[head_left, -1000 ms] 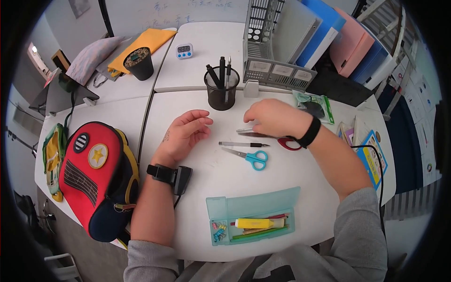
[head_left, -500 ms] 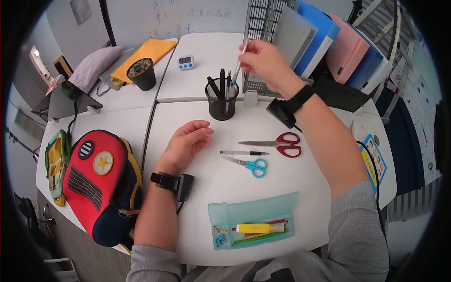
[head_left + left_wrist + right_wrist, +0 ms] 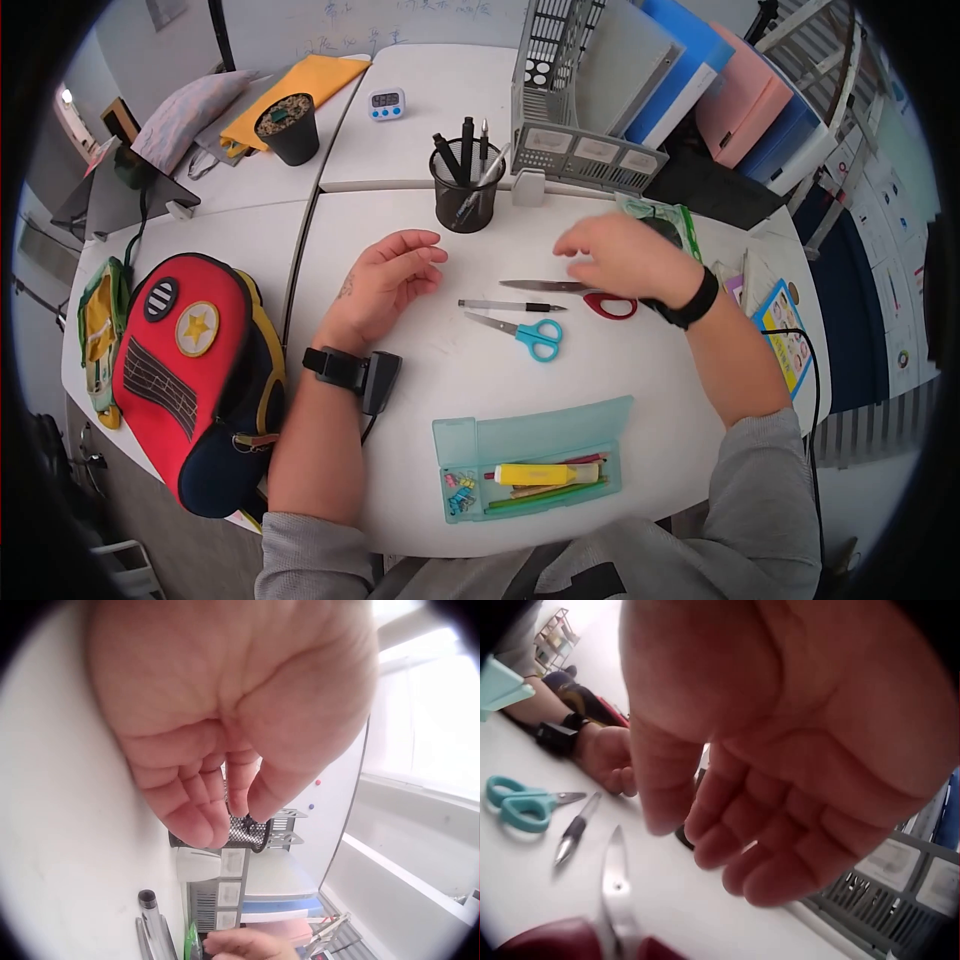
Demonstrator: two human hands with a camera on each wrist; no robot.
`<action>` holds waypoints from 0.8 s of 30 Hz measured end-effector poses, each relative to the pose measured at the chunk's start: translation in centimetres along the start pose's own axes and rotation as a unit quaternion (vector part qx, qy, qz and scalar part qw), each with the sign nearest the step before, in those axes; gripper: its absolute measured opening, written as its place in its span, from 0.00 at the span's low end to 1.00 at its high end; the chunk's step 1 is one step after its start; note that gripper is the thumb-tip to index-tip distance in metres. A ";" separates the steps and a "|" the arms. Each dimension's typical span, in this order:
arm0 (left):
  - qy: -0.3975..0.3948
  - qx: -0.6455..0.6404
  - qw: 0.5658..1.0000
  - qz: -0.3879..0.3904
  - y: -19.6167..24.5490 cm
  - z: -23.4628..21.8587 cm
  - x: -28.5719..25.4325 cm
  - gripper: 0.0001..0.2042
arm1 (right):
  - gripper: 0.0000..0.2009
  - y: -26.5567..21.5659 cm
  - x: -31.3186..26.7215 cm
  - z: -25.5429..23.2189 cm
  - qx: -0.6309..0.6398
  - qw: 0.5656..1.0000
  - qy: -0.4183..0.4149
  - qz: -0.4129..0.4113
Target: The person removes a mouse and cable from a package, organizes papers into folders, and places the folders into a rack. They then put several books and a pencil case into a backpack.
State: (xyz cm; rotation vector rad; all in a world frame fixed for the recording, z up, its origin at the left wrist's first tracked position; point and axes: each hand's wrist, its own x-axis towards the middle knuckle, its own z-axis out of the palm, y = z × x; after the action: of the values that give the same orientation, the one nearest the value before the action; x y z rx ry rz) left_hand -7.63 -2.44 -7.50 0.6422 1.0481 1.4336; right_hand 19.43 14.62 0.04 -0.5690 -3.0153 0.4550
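Note:
My right hand (image 3: pixel 632 258) hovers over the table with loosely bent fingers and holds nothing. Below it lie the dark red scissors (image 3: pixel 610 305), blades pointing left, partly covered by the hand. My left hand (image 3: pixel 390 280) rests on its side on the tabletop, fingers relaxed, nothing in it. Between the hands a black-and-clear pen (image 3: pixel 510 306) lies just above the small turquoise scissors (image 3: pixel 535 338). The black mesh pen cup (image 3: pixel 464 205) stands beyond both hands with several pens, among them a light pen (image 3: pixel 490 172) leaning right.
An open teal pencil case (image 3: pixel 530 440) with a yellow tube, pencils and clips lies near the body. A red backpack (image 3: pixel 190 370) sits at the left. File holders (image 3: pixel 590 150), a green-edged pouch (image 3: pixel 685 225) and a potted plant (image 3: pixel 288 130) stand around the table's back.
My right hand carried a light pen from the table up to the pen cup and let it go there. It has come back down by the red scissors; the left hand has stayed put.

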 end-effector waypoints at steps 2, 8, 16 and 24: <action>0.001 0.000 1.000 -0.001 -0.1 0.0 0.0 0.12 | 0.12 0.1 -1.6 1.7 -0.035 0.999 -0.010 0.009; -0.004 -0.007 1.000 0.004 -0.3 -0.3 0.1 0.12 | 0.10 0.0 -2.5 2.8 -0.096 0.995 -0.035 0.001; -0.012 -0.010 1.000 0.001 -0.2 -0.4 0.2 0.11 | 0.09 -1.7 2.5 -5.5 0.338 0.931 0.135 0.017; -0.025 -0.023 0.999 0.005 -0.5 -0.9 0.2 0.11 | 0.17 -2.9 11.1 -8.9 0.506 0.837 0.205 0.037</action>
State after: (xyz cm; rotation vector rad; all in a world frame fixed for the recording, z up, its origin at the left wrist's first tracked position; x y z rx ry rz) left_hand -8.19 -2.52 -8.33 0.6470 0.9717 1.4401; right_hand 8.87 18.55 9.24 -0.5548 -1.9291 1.5314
